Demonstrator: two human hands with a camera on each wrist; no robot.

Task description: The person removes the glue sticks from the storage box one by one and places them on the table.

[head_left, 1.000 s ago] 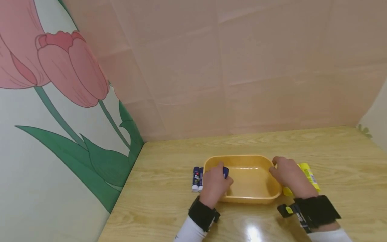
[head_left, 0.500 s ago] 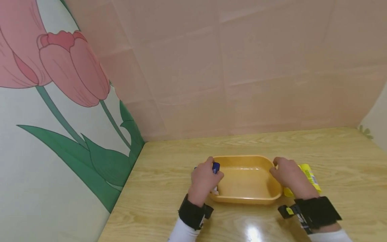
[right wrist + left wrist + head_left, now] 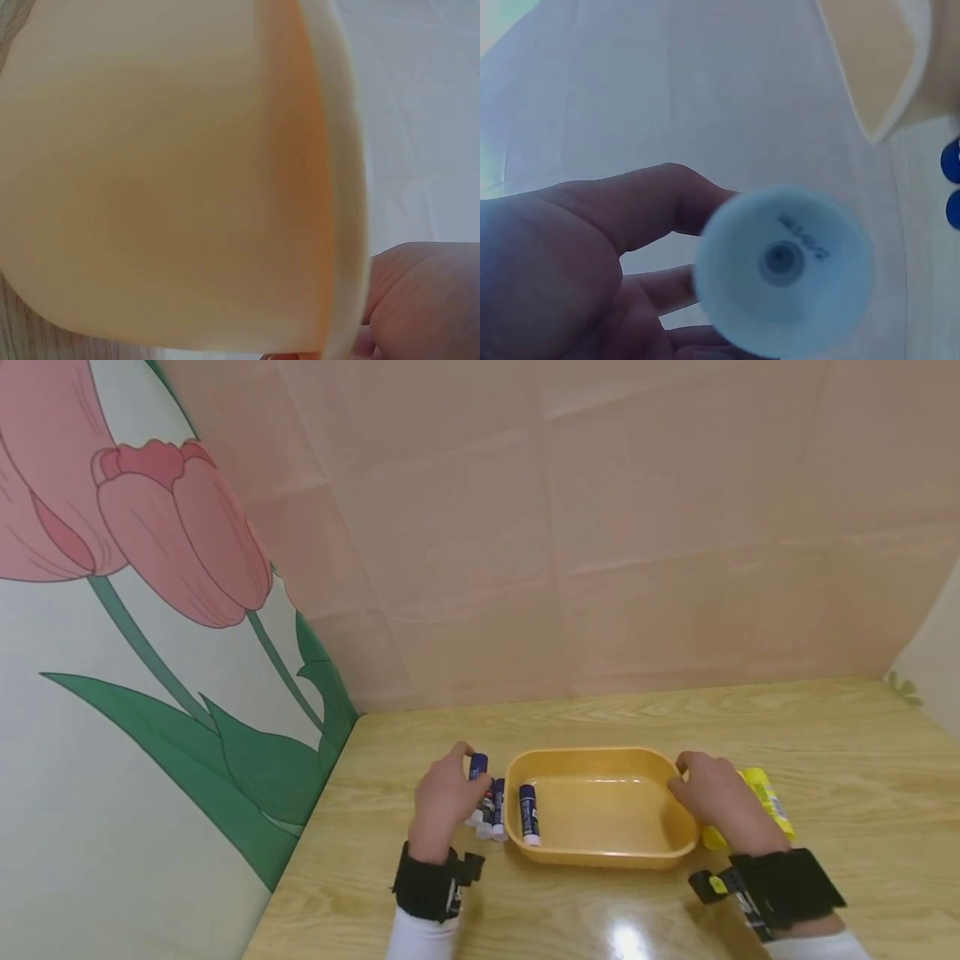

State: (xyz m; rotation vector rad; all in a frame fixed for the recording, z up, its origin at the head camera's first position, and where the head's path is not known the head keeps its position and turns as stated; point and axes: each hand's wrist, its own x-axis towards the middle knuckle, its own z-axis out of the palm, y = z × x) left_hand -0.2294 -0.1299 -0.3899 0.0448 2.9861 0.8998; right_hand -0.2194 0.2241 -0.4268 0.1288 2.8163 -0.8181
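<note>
My left hand (image 3: pixel 442 797) pinches a glue stick (image 3: pixel 477 766) with a dark blue cap, left of the yellow-orange tray (image 3: pixel 600 859). In the left wrist view, the round white base of this glue stick (image 3: pixel 817 300) faces the camera, with thumb and fingers around its side. Two similar glue sticks (image 3: pixel 499 810) lie side by side against the tray's left outside wall, close by the held one. Another blue glue stick (image 3: pixel 529 814) lies inside the tray at its left end. My right hand (image 3: pixel 716 797) grips the tray's right rim; its fingertips are mostly hidden in the right wrist view.
Yellow tubes (image 3: pixel 768 797) with labels lie right of the tray, partly behind the right hand. The wooden table (image 3: pixel 420 743) meets a pink-covered wall (image 3: pixel 600 568) at the back and a tulip-painted wall (image 3: pixel 150 735) on the left.
My left hand has moved left, carrying the glue stick out of the tray over its left rim. The glue stick inside the tray is now uncovered. My right hand stays on the rim.
</note>
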